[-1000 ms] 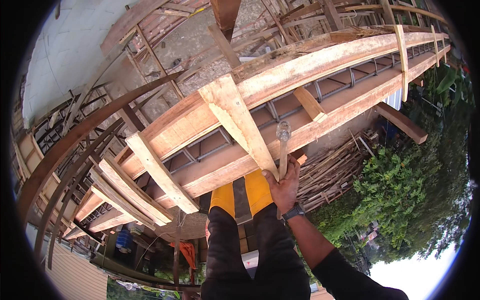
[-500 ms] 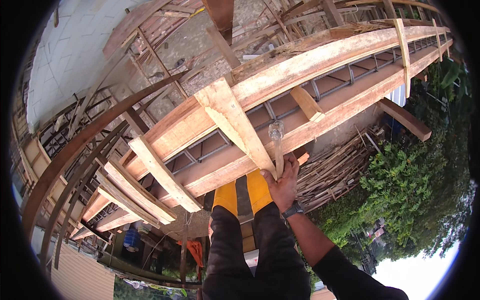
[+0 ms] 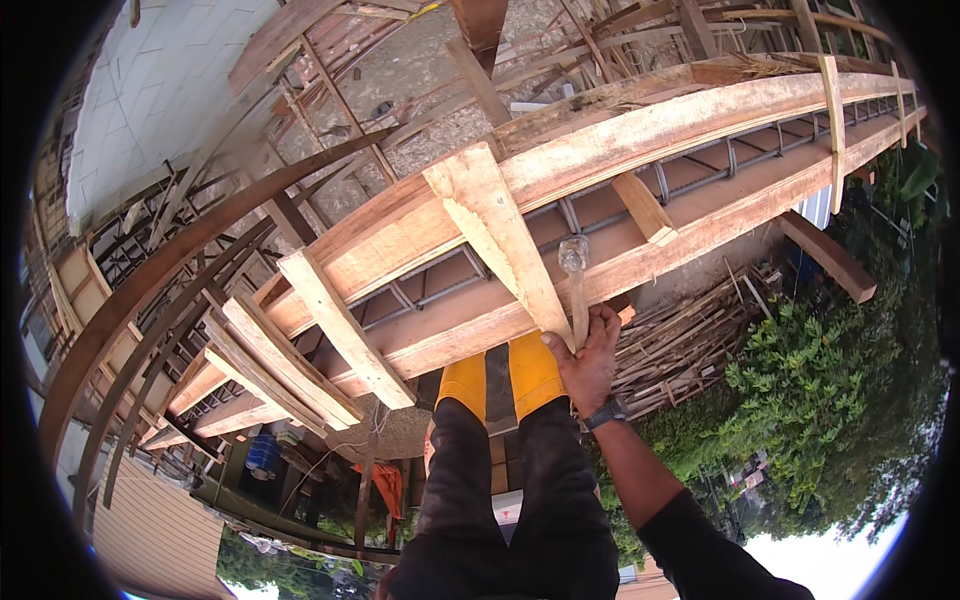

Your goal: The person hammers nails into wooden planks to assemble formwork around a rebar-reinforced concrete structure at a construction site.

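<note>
My right hand [image 3: 588, 370] is at the near edge of a long wooden formwork beam [image 3: 455, 335], a dark watch on its wrist. Its fingers close round the lower handle of a hammer [image 3: 577, 290], whose worn head points away from me over the near side board. The thumb presses by the near end of a wide wooden crosspiece [image 3: 490, 225], which spans the beam's two side boards just left of the hammer. My left hand is out of the picture.
Steel rebar [image 3: 660, 180] runs inside the formwork. A short wood block [image 3: 645, 208] and a narrower crosspiece [image 3: 345, 328] lie across it. Below are my yellow boots [image 3: 535, 375], piled wood strips [image 3: 690, 350] and green bushes [image 3: 800, 370]. Dark curved boards [image 3: 180, 235] stand at left.
The whole view has shifted slightly, so the formwork appears further right and a little lower. My right hand keeps the same grip on the hammer beside the crosspiece.
</note>
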A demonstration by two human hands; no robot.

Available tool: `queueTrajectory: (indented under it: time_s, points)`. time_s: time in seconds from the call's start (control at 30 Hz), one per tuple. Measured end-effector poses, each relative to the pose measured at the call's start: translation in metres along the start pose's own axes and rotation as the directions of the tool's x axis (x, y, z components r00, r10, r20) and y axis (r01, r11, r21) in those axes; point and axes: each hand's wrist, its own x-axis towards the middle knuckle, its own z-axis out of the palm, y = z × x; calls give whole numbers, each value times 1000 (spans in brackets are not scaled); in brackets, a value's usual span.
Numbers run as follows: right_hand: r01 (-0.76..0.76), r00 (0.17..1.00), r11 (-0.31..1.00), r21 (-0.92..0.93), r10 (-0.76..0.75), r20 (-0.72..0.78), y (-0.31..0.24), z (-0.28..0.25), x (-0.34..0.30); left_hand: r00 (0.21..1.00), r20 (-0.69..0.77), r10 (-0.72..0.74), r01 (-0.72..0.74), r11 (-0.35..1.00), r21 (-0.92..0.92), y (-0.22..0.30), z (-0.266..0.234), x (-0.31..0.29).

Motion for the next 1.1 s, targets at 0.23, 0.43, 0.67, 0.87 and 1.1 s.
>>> queueTrajectory:
  time_s: [0.23,0.43,0.67,0.87,1.1]
  points:
    - [15,1000,1000,-25,-15,15,0,0,1,1000,4,-28,28,1000,10,-5,-8,1]
    - [22,999,998,-62,-19,49,6,-2,2,999,4,-51,51,998,20,-9,-11,-4]
    - [-78,993,995,69,72,95,5,-4,2,997,4,-74,73,996,50,-13,-19,-5]
    - [-10,998,1000,18,9,66,6,-2,3,996,9,-85,83,990,114,-11,-44,-10]
    - [3,999,1000,-8,-2,45,12,-2,2,874,-163,459,-421,880,220,134,-106,34]
